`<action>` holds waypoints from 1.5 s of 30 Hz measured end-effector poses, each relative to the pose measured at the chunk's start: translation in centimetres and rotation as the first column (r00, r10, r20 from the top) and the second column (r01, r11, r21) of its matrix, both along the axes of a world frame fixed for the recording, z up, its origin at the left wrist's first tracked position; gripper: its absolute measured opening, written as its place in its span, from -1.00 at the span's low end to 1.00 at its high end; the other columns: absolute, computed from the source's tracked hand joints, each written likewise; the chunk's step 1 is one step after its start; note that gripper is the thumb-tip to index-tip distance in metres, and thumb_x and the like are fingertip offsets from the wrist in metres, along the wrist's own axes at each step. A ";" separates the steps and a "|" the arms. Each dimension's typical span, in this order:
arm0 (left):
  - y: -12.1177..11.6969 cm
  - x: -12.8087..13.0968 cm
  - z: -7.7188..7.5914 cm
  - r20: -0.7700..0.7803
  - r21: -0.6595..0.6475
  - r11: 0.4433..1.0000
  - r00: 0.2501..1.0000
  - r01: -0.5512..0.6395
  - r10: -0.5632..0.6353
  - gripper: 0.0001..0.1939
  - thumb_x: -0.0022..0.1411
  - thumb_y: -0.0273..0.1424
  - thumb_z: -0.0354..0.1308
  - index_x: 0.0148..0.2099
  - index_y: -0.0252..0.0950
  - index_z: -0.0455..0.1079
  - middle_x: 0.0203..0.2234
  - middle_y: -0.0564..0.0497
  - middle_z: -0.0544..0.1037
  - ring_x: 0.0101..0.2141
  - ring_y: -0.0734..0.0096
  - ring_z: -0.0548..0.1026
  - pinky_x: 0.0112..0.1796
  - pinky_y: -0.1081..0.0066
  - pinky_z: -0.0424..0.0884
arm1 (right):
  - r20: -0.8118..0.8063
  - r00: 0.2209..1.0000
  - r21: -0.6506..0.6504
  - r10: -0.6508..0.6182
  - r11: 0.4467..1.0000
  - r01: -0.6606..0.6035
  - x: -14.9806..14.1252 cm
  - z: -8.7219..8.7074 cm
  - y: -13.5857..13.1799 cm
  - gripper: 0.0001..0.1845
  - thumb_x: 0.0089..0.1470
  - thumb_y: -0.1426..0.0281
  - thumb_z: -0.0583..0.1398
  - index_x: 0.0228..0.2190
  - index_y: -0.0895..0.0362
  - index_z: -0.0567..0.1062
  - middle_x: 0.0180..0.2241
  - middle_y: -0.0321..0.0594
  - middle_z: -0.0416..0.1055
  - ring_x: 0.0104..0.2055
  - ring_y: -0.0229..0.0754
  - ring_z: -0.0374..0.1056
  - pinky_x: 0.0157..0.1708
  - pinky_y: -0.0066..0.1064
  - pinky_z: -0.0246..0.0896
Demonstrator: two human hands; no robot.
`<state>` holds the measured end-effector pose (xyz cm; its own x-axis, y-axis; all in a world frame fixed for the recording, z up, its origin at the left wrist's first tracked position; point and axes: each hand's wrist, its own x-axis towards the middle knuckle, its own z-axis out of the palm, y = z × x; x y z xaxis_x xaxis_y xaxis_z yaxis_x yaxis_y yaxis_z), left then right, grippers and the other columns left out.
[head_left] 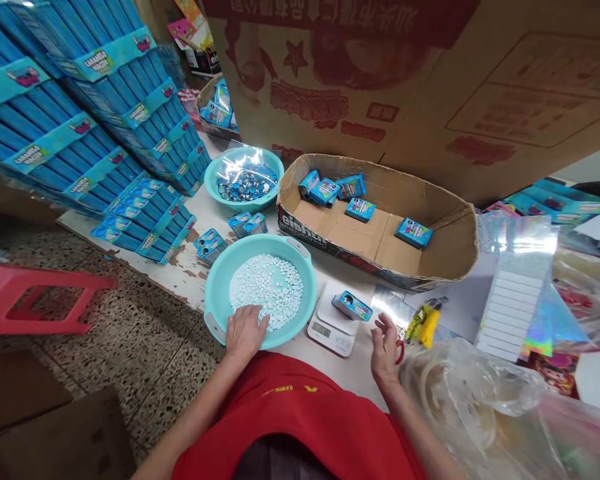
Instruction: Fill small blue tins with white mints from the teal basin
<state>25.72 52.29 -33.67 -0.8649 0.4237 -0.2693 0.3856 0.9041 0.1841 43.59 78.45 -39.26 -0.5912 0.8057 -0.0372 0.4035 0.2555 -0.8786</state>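
My left hand (247, 331) rests over the near rim of a turquoise basin (307, 293), its fingers spread down onto small white candies (267, 287). On a white kitchen scale (327, 313) lies a small blue candy box (353, 306) with a round opening at one end; the digits on the display are too blurred to read. Just right of the scale, my right hand (384, 350) is raised with loosely curled fingers apart and nothing in them. Red-handled scissors (400, 351) lie beside it, mostly hidden.
A cut-down cardboard box (380, 250) holds several blue boxes. Behind the candies stands a second basin (270, 200) of metallic-looking pieces. Several open blue boxes (211, 247) sit nearby. Display packs (145, 120) are stacked left; clear plastic bags (470, 400) crowd the right.
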 end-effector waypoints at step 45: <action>-1.4 -4.3 -1.5 0.526 -0.060 0.972 0.834 0.229 -0.164 -0.78 -0.03 -0.59 0.03 -0.33 -0.33 0.45 -0.25 -0.15 0.54 -0.15 0.15 0.45 -0.16 0.32 0.29 | -0.059 0.798 -0.070 0.600 0.794 -0.603 -13.0 7.9 -7.4 -0.68 -0.03 0.26 0.21 -0.20 0.09 0.42 -0.26 -0.21 0.45 -0.25 -0.11 0.35 -0.24 -0.35 0.26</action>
<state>21.38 50.84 -35.13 -0.4897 0.5078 -0.7088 0.4364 0.8465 0.3050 30.63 71.04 -31.31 -0.9577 0.2818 -0.0587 0.1635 0.3645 -0.9167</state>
